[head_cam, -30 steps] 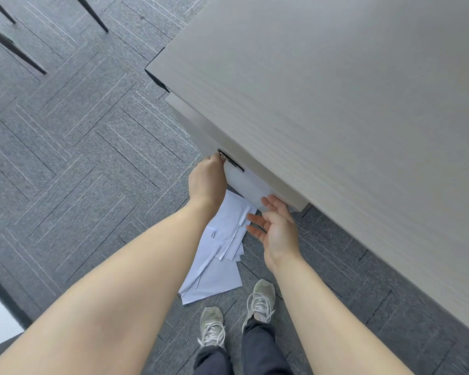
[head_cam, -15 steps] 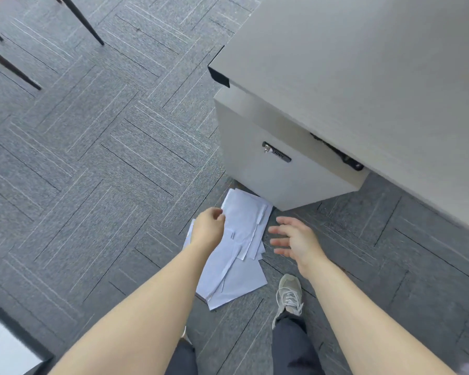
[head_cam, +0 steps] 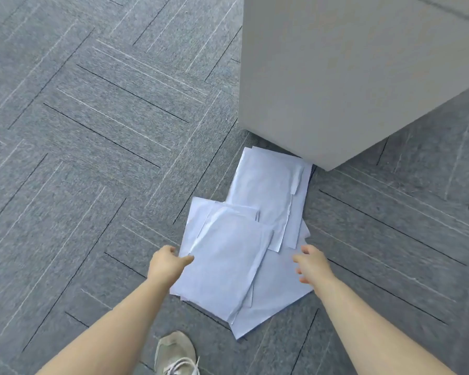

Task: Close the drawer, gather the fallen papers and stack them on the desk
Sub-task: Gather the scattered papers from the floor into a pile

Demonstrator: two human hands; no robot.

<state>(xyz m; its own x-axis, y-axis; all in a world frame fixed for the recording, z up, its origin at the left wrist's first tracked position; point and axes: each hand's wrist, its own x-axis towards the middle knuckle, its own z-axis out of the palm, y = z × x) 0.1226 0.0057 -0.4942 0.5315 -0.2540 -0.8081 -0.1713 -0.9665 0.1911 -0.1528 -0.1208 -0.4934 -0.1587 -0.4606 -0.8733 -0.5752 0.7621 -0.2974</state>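
Floor's a rough grey carpet [head_cam: 92,131], woven tiles with thin stitched lines. The papers [head_cam: 244,239] by the cabinet are thin matt white sheets, a bit creased. The cabinet [head_cam: 336,77] itself looks like smooth matt laminate, pale grey. Shoe [head_cam: 175,353] below the papers: beige mesh cloth, white laces.

White papers [head_cam: 244,239] on grey herringbone-lined carpet [head_cam: 92,131].

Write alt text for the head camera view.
Two bare hands reach down to a loose pile of white papers on grey carpet: the left hand touches its left edge, the right hand hovers open at its right. The pile's far end reaches a pale cabinet; a sneaker shows below.
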